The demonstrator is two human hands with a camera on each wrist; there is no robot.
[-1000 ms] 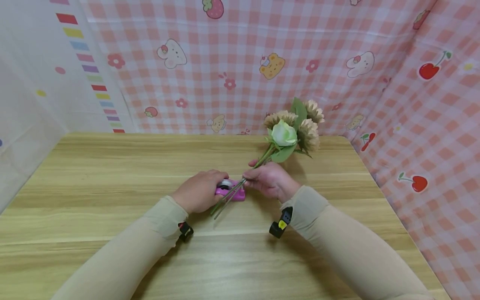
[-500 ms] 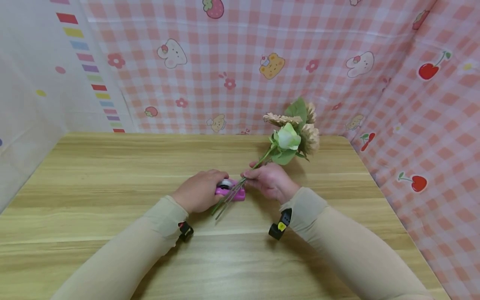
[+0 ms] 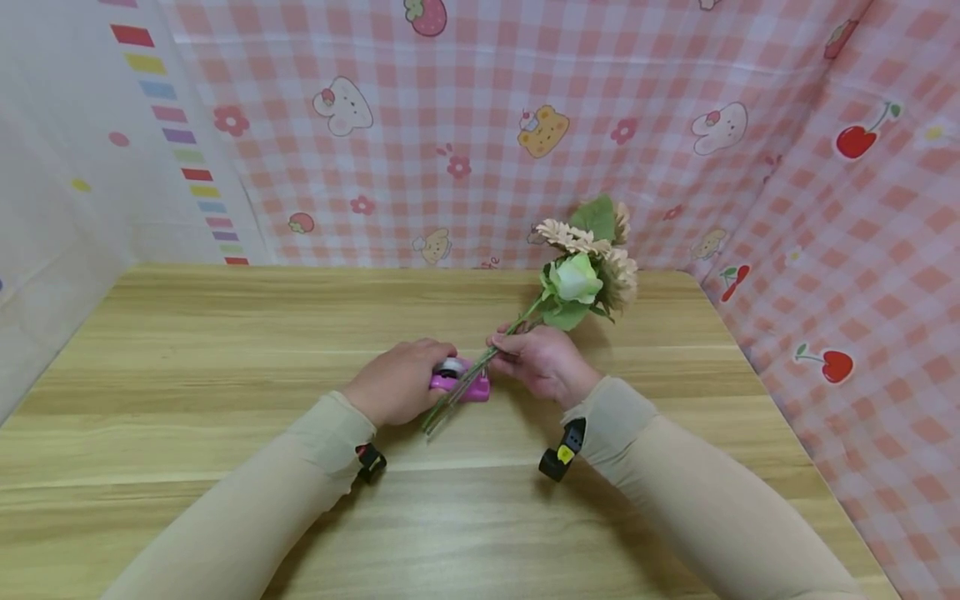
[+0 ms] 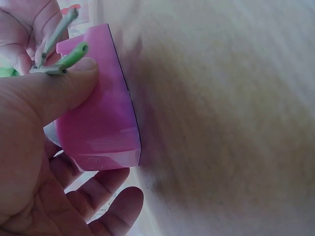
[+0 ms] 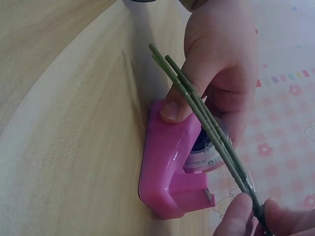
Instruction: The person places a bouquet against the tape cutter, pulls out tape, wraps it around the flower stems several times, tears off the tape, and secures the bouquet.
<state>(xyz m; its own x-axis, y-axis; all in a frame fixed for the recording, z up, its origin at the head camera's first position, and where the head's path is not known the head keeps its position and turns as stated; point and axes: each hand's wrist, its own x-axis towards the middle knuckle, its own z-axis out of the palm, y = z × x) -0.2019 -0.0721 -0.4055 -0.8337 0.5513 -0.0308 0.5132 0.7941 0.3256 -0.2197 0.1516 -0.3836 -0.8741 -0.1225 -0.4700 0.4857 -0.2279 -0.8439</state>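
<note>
In the head view my left hand (image 3: 397, 383) grips a pink tape dispenser (image 3: 477, 389) at mid-table. Its thumb (image 4: 81, 81) presses against the dispenser's side in the left wrist view. A roll of tape (image 5: 206, 156) sits in the dispenser. My right hand (image 3: 551, 362) pinches several thin green stems (image 5: 209, 118) together between thumb and fingers. At their upper end are a pale green-white rose (image 3: 574, 279), beige flowers (image 3: 558, 236) and green leaves (image 3: 595, 218), leaning up to the right. The bare stem ends slant down to the left, crossing over the dispenser.
The wood-grain table (image 3: 262, 333) lies under both hands. Behind it hangs a pink checked cloth (image 3: 465, 108) with cartoon prints, continuing along the right side. White cloth (image 3: 60, 208) hangs at the left. A black wrist strap (image 3: 561, 452) dangles below the right cuff.
The bouquet has rolled and shifted slightly in the right fingers, so the rose and beige flower heads face differently. The stems now lie closer together. Left hand and dispenser have stayed in place.
</note>
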